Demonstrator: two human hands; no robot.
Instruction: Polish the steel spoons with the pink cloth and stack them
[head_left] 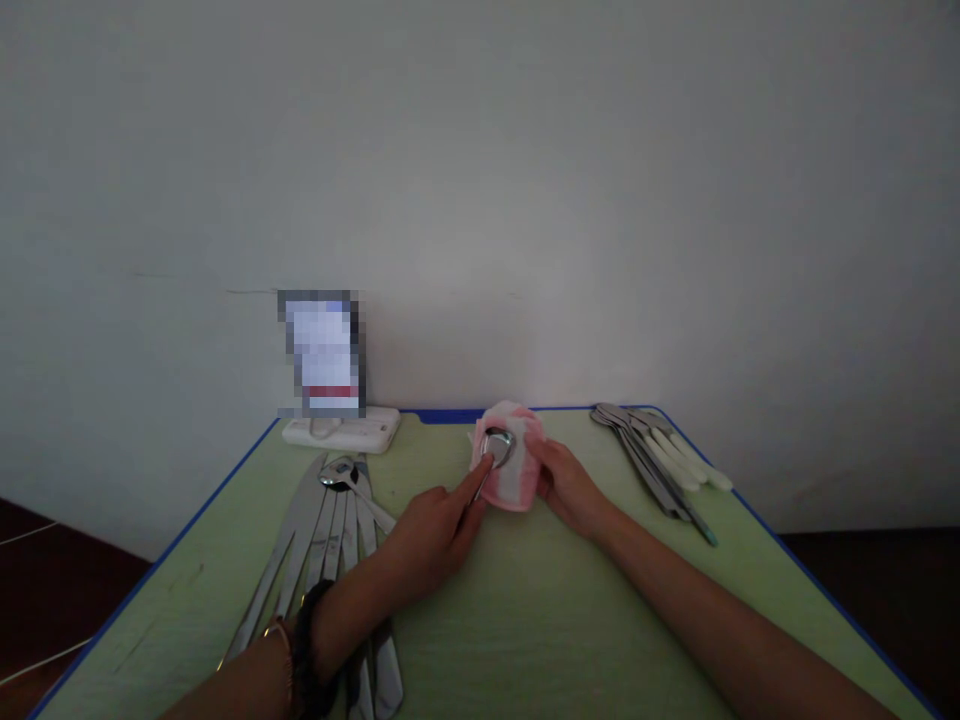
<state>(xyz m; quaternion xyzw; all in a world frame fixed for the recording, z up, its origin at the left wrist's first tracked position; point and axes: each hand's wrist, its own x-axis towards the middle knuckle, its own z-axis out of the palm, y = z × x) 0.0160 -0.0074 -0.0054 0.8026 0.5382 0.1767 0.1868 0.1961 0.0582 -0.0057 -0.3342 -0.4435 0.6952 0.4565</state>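
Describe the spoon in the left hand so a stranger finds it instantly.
On the green table, the right hand holds a pink-and-white cloth. The spoon sits against it, gripped by the left hand, unlike the cutlery piled either side.

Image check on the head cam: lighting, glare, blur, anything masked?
Head view: dim overall, floor darkest; wall unevenly lit, palest around mid-frame. Head view: small highlights on the spoon against the pink-and-white cloth. Head view: upright screen bright but pixelated, unreadable. Head view: fine detail soft; focus or noise, can't tell.
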